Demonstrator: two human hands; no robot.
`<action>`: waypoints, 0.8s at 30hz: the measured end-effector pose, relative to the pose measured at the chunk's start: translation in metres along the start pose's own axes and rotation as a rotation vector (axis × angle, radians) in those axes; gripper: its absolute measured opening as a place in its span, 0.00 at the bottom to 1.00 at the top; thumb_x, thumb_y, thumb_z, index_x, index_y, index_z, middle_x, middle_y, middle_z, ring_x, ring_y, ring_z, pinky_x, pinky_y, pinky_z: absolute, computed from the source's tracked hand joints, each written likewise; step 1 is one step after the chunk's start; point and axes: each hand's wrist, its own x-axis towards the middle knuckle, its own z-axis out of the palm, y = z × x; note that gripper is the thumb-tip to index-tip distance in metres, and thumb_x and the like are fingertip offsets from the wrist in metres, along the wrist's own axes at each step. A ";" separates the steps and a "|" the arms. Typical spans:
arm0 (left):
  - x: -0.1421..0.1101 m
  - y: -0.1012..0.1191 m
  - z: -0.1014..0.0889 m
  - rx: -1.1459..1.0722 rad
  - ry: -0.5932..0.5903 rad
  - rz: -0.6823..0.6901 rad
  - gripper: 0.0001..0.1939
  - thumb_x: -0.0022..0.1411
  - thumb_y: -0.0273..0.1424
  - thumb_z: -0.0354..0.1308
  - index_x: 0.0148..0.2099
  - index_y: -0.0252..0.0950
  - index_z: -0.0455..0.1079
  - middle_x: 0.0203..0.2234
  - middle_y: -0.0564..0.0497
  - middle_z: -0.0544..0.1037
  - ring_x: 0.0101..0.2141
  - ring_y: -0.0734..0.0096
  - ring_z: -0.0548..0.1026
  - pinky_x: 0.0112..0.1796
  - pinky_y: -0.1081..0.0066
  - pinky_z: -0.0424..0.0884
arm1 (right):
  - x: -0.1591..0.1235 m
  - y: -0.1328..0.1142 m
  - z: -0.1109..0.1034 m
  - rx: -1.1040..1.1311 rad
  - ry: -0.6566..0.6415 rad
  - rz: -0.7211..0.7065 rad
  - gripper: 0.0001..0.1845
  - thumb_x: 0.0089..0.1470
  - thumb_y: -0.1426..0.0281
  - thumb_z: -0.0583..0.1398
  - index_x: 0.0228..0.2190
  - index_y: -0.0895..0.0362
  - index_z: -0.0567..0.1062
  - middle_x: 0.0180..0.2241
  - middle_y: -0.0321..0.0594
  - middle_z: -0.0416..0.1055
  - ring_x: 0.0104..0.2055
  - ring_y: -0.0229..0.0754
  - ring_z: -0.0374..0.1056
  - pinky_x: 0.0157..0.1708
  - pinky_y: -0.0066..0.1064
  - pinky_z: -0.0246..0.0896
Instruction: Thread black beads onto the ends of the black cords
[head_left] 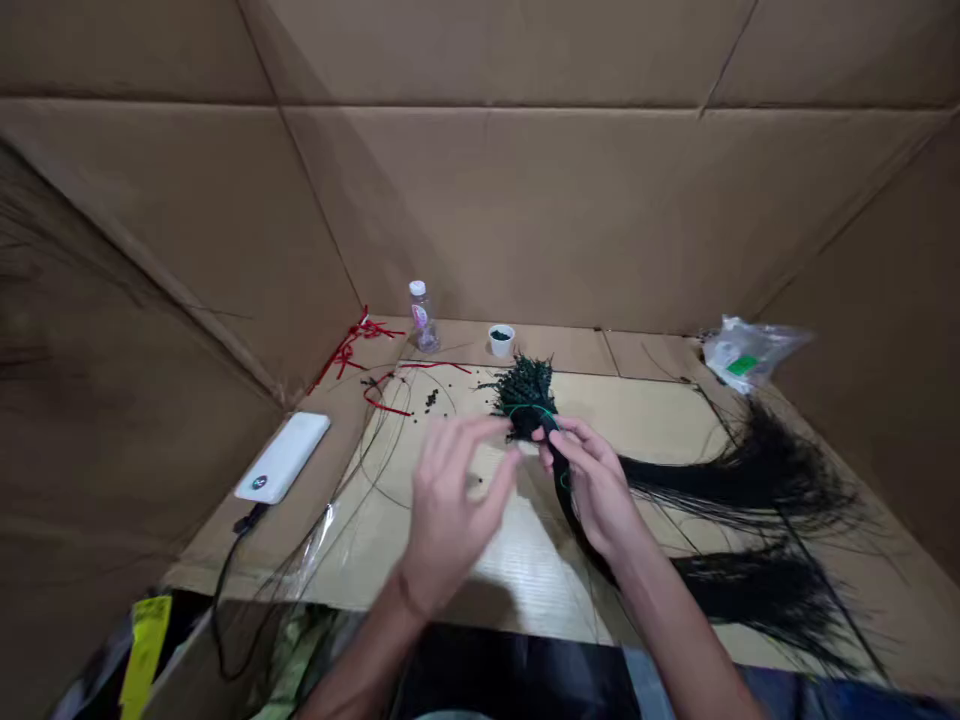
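Head view: the left hand (pixel 457 500) hangs open, fingers spread, just beside the black bundle (pixel 529 395), which sits towards the far side of a pale card (pixel 645 430), beaded and bound with green thread (pixel 534 410). The right hand (pixel 592 485) grips it; a firm pinch keeps it tight. Long black strands (pixel 742 480) trail right.

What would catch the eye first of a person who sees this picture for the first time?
The eye falls first on the dark bundle of black strands in the middle, bound with green thread and gripped by the right hand, its long black tails fanning out to the right. Next come the white power bank at the left and the red cord beyond it.
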 end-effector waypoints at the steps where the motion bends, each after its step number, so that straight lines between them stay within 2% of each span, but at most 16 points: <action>1: 0.011 -0.010 -0.002 0.062 -0.011 0.031 0.14 0.75 0.27 0.66 0.60 0.37 0.74 0.52 0.44 0.82 0.54 0.55 0.77 0.57 0.57 0.71 | -0.003 0.000 0.001 0.000 -0.012 0.001 0.21 0.51 0.58 0.81 0.41 0.53 0.83 0.37 0.37 0.84 0.33 0.38 0.67 0.37 0.30 0.62; 4: 0.034 -0.033 -0.007 0.170 -0.053 0.093 0.14 0.74 0.30 0.68 0.59 0.38 0.76 0.53 0.44 0.83 0.54 0.51 0.76 0.56 0.53 0.68 | -0.012 0.000 0.002 -0.001 -0.041 -0.001 0.19 0.54 0.58 0.80 0.40 0.53 0.83 0.37 0.37 0.83 0.32 0.38 0.67 0.37 0.31 0.62; 7: 0.039 -0.042 -0.013 0.155 -0.108 0.111 0.03 0.74 0.28 0.68 0.49 0.41 0.81 0.41 0.51 0.86 0.46 0.55 0.77 0.52 0.55 0.66 | -0.018 0.000 0.003 -0.007 -0.056 -0.009 0.17 0.55 0.58 0.79 0.40 0.52 0.83 0.36 0.36 0.83 0.32 0.38 0.67 0.38 0.32 0.63; 9: 0.036 -0.040 -0.018 0.105 -0.094 0.103 0.03 0.74 0.27 0.68 0.46 0.41 0.81 0.38 0.53 0.86 0.43 0.58 0.77 0.51 0.56 0.65 | -0.021 0.001 0.004 -0.011 -0.058 -0.012 0.17 0.55 0.58 0.79 0.40 0.52 0.83 0.36 0.36 0.82 0.32 0.39 0.67 0.38 0.33 0.63; 15: 0.031 -0.024 -0.025 0.012 -0.060 0.096 0.02 0.75 0.29 0.67 0.44 0.41 0.79 0.36 0.53 0.84 0.42 0.60 0.76 0.51 0.58 0.67 | -0.022 0.009 0.005 -0.014 -0.041 -0.008 0.18 0.55 0.56 0.78 0.41 0.52 0.82 0.36 0.36 0.82 0.32 0.39 0.67 0.37 0.33 0.63; 18: 0.034 -0.024 -0.025 -0.047 -0.100 0.010 0.05 0.76 0.29 0.64 0.43 0.39 0.76 0.37 0.52 0.82 0.43 0.62 0.76 0.49 0.62 0.68 | -0.023 0.012 0.006 -0.027 -0.034 -0.020 0.19 0.55 0.56 0.79 0.40 0.52 0.81 0.36 0.36 0.82 0.32 0.40 0.67 0.37 0.33 0.63; 24: 0.039 -0.033 -0.027 -0.195 -0.229 -0.326 0.13 0.78 0.39 0.61 0.39 0.39 0.76 0.34 0.54 0.81 0.36 0.66 0.77 0.40 0.68 0.68 | -0.024 0.016 0.009 -0.055 -0.015 -0.052 0.20 0.55 0.55 0.78 0.40 0.51 0.80 0.37 0.35 0.82 0.33 0.41 0.68 0.39 0.34 0.62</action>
